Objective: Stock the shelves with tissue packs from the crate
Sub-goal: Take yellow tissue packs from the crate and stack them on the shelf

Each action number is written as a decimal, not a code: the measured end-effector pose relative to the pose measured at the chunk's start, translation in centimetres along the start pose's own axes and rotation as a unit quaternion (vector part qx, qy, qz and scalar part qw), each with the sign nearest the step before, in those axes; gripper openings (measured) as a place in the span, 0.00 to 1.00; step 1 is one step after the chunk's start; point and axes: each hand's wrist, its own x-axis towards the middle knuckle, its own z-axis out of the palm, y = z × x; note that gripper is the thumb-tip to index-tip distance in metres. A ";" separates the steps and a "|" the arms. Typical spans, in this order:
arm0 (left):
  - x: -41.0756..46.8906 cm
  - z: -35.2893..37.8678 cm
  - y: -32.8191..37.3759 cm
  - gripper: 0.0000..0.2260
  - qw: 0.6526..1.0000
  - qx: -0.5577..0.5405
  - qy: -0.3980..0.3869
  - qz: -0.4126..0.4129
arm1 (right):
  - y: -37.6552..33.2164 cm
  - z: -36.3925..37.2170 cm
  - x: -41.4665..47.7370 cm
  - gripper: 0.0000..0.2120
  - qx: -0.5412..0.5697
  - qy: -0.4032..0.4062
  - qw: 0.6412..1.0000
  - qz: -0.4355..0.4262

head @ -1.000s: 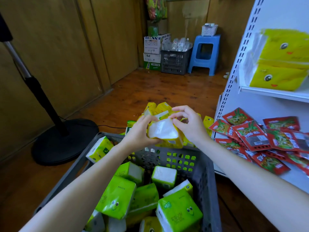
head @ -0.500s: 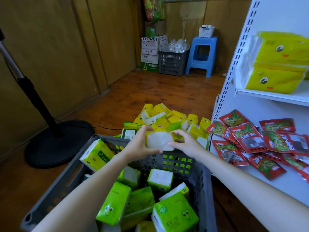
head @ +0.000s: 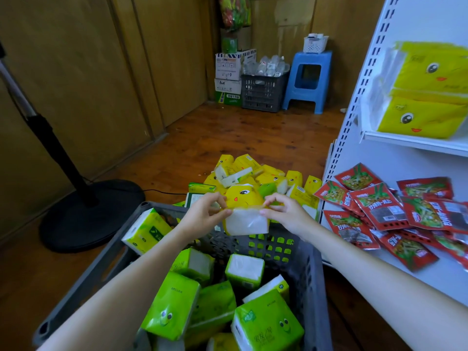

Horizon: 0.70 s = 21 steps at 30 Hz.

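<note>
Both hands hold one yellow tissue pack (head: 244, 211) with a cartoon face above the far rim of the grey crate (head: 307, 272). My left hand (head: 203, 214) pinches its left top corner and my right hand (head: 285, 214) pinches its right top corner. The pack's white end faces me. Several green tissue packs (head: 172, 305) lie inside the crate, and one green and white pack (head: 145, 230) rests on its left rim. Two large yellow packs (head: 425, 89) are stacked on the white upper shelf (head: 415, 144) at the right.
A heap of yellow tissue packs (head: 255, 173) lies on the wooden floor beyond the crate. Red snack sachets (head: 395, 211) cover the lower shelf. A black stand with a round base (head: 91, 214) is at the left. Boxes, a dark crate (head: 262, 92) and a blue stool (head: 307, 79) stand at the back.
The pack has turned between my hands, so its yellow face now shows on top. Both hands shifted to pinch its upper corners and sit lower, just over the crate's far rim.
</note>
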 end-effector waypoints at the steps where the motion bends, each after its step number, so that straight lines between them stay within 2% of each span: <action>1: -0.1 -0.1 0.0 0.09 1.000 -0.001 -0.007 0.003 | -0.1 0.0 0.0 0.08 0.010 0.002 1.000 0.002; 6: -0.1 -0.1 0.2 0.11 0.999 -0.046 -0.008 -0.011 | 0.2 -0.4 0.0 0.12 0.016 0.025 0.999 0.019; 9: 0.3 0.1 0.3 0.07 0.998 0.027 0.062 -0.019 | 0.7 -1.0 0.3 0.13 0.020 0.032 0.999 0.031; 12: 1.1 0.2 0.0 0.14 0.994 0.069 0.072 -0.047 | 1.0 -1.4 0.5 0.13 0.032 0.033 0.998 0.038; 16: 1.6 0.5 -0.6 0.21 0.996 -0.003 0.018 -0.088 | 1.0 -1.7 0.7 0.14 0.074 0.022 0.996 0.041; 19: 2.1 1.1 0.1 0.23 0.990 -0.069 0.031 -0.123 | 0.9 -1.9 0.7 0.15 0.091 0.009 0.995 0.042; 21: 2.4 1.4 0.6 0.23 0.986 -0.064 0.049 -0.144 | 1.0 -2.1 0.6 0.15 0.092 -0.002 0.995 0.043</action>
